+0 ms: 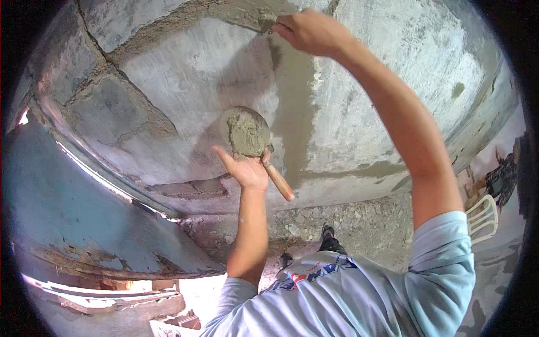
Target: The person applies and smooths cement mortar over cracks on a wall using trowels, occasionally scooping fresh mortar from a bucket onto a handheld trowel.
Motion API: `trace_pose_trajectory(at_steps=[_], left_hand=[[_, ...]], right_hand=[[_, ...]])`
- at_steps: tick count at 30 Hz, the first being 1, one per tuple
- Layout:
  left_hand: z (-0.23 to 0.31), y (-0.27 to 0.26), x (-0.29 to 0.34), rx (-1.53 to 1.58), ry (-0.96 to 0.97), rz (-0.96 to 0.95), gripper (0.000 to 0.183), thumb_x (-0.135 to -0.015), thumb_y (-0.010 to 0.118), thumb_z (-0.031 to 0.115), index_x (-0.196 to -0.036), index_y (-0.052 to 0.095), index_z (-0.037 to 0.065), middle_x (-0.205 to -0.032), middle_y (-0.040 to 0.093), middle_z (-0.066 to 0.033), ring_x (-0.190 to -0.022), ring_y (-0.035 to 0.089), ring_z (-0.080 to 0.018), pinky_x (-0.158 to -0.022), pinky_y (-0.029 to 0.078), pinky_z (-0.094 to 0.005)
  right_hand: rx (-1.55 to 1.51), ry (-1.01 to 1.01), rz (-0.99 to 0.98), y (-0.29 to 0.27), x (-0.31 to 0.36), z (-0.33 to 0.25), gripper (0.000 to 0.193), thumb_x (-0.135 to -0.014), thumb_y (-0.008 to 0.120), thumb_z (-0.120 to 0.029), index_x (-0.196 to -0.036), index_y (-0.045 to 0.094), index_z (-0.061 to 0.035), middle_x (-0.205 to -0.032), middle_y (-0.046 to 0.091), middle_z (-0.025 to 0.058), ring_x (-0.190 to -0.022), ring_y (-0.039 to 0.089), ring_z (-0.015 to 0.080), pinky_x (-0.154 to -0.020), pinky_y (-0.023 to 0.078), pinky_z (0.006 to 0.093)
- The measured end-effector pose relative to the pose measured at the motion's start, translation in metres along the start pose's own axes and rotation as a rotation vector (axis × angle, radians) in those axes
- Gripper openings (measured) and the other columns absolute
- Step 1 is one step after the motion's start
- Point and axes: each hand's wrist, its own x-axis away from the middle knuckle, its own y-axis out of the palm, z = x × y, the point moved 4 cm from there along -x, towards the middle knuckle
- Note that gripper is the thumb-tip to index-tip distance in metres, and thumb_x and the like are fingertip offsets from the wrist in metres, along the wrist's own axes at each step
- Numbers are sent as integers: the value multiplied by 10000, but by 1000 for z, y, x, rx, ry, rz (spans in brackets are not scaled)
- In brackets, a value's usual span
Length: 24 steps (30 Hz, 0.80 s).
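Note:
My left hand (250, 171), palm up with the thumb spread, supports a round-bladed trowel; its fingers are partly hidden beneath it. A thick heap of wet grey mortar (247, 133) covers most of the blade. The trowel's wooden handle (280, 182) slants down to the right past my fingers. Raised high, my right hand (310, 33) is closed at the wall beside a damp mortar band (247, 12). A tiny dark tip shows at its fingertips, too small to name. A wide strip of smoothed mortar (296, 106) runs down the wall below that hand.
The whitish wall (191, 73) has rough, chipped channels and a dark crack on the left. Rubble (359, 224) lies on the ground at its foot, around my shoes. A blue, peeling panel (112, 208) stands at left. A white plastic chair (484, 219) is at far right.

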Motion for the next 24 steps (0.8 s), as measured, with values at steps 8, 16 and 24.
trace_pose_trajectory(at_steps=[8,16,24], left_hand=[[12,-14,24,-1,20,53,938,-874,362,895,-1403,510,134,-1237,618,-66,-866,535,-234,-548,384,-350],[8,-29,46,3,56,94,947,-882,349,887,-1428,500,128,-1205,616,-83,-803,513,-236,-537,381,-354],[-1,-45,88,-10,114,177,959,-875,353,891,-1419,513,118,-1203,634,-116,-756,551,-259,-545,408,-366]], right_hand=[[-66,54,167,-34,3,36,390,-1019,521,-314,-934,691,27,-836,692,284,-805,665,494,-722,526,565],[-344,70,63,-17,-22,29,372,-1035,511,-315,-944,683,2,-847,689,263,-815,660,484,-732,524,553],[-282,116,-282,126,118,30,405,-1020,509,-374,-991,717,-26,-936,721,253,-913,686,475,-807,552,567]])
